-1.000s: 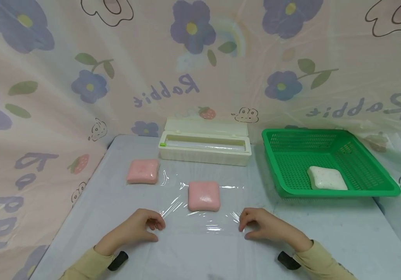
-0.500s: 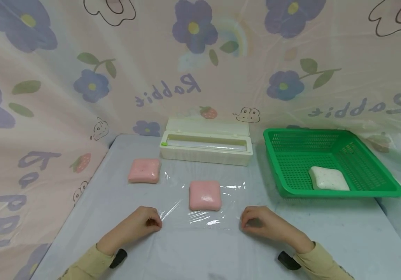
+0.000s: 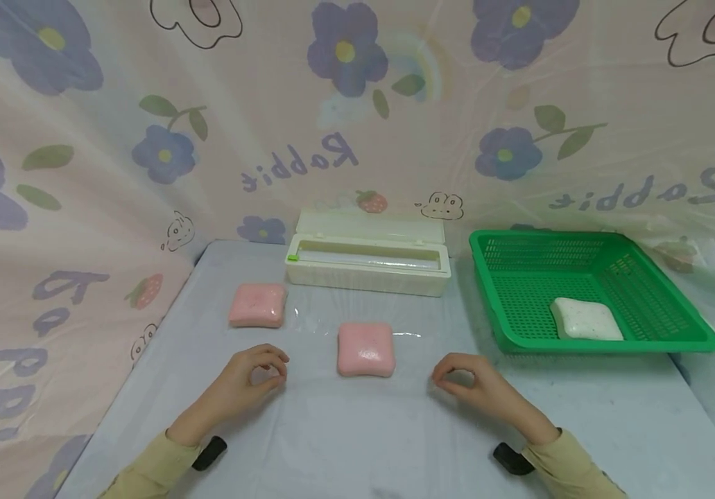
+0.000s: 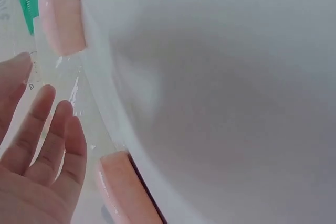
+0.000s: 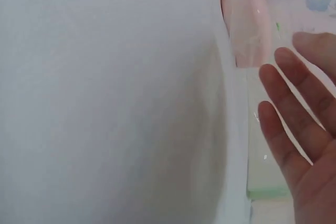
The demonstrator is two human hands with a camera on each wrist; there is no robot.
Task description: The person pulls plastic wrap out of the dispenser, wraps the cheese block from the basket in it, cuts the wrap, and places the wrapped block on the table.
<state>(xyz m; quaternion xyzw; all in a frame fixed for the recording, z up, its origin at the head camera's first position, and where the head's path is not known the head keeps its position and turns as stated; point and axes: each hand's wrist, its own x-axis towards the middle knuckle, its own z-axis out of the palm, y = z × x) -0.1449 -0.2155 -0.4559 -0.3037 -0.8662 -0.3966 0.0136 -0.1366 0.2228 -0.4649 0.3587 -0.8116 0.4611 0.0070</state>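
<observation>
A pink square bar of soap [image 3: 366, 350] lies on a sheet of clear cling film [image 3: 316, 326] in the middle of the table. My left hand [image 3: 247, 381] is left of this soap, thumb and finger pinching the near left part of the film. On the other side, my right hand [image 3: 482, 391] pinches the near right part with thumb and index finger. The remaining fingers of both hands spread loosely in the wrist views. The film's near edge is hard to make out. Another pink soap [image 3: 258, 305] sits beyond my left hand.
Behind the soaps stands an open cream cling film box [image 3: 366, 281] with a roll inside. At the right, a green basket [image 3: 607, 344] holds a white speckled soap [image 3: 584, 319]. A flower-printed cloth [image 3: 394, 138] hangs around the table [image 3: 357, 457].
Both hands closed their fingertips on the film's near corners, then moved forward and up beside the middle soap. The glare along the film's near part has faded. The soaps have not moved.
</observation>
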